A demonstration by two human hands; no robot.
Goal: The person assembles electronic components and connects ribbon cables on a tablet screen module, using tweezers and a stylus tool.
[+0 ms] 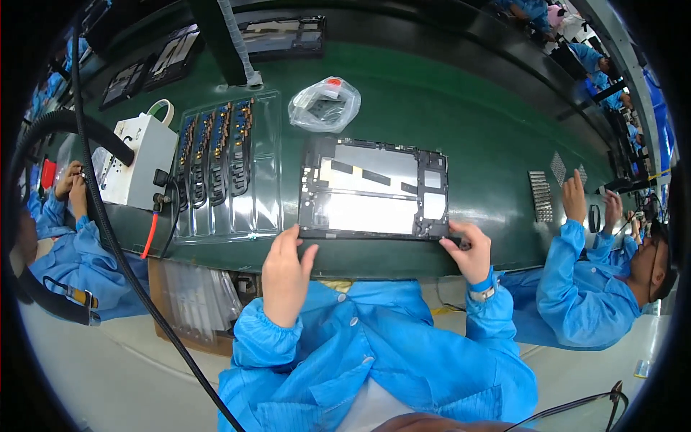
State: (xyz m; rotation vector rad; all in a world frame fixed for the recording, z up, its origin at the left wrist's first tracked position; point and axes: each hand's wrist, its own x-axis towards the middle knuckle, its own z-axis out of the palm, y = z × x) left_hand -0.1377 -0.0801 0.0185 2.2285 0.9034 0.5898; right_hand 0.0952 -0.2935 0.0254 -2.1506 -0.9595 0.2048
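An opened tablet (374,209) lies on the green bench in front of me, its silver battery area, dark strips and black frame facing up. My left hand (286,277) is at its near left corner. The fingertips touch the corner there, while the thumb stands apart from the edge. At the near right corner, my right hand (471,253) has thumb and fingers closed on the frame. A small dark shape shows between those fingers, too unclear to name.
Left of the tablet, a clear plastic tray (266,205) holds rows of small cable parts. Beyond it stand a white box (140,162) with a black hose and a tape roll (161,111). A clear plastic bag (324,104) lies behind the tablet. Co-workers sit on both sides.
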